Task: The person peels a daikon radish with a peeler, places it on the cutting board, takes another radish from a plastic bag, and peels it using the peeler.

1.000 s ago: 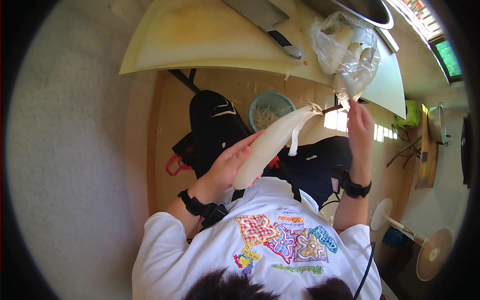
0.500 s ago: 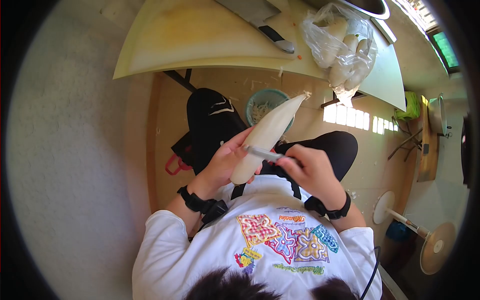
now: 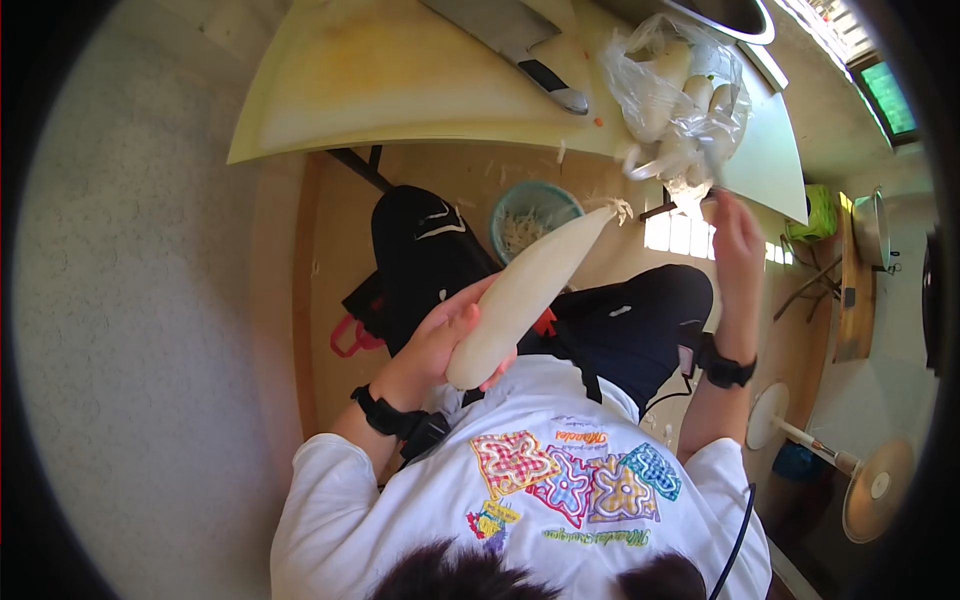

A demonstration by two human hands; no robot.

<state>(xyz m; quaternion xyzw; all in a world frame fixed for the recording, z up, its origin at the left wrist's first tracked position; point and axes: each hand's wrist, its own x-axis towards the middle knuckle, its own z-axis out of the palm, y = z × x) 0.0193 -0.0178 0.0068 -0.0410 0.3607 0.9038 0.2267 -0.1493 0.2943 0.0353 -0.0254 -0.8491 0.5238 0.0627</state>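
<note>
Left hand (image 3: pixel 445 338) is grasping the radish (image 3: pixel 528 285) near its blunt end, thumb lying along one side, fingertips showing at the other. Radish is slanting above the lap, pale and smooth, its stringy tip pointing up and right. Right hand (image 3: pixel 735 232) is standing apart from it, near the table (image 3: pixel 775 165) edge, fingers curling round a tool (image 3: pixel 714 174) that is blurring too much to identify.

Clear bag (image 3: pixel 622 72) on the table is holding more radishes (image 3: pixel 665 88). Basin (image 3: pixel 548 192) is sitting below, holding pale shreds (image 3: pixel 520 233). Knife (image 3: pixel 500 30) is lying on the board (image 3: pixel 370 90).

Writing: shirt (image 3: pixel 400 515) is bearing orange lettering (image 3: pixel 583 437) and green lettering (image 3: pixel 595 540) around printed flowers (image 3: pixel 512 460); both lines are showing too small and warped for a sure reading. Trousers (image 3: pixel 410 255) are showing a white curved mark (image 3: pixel 440 220) at one knee; cannot tell whether logo or scrap.
</note>
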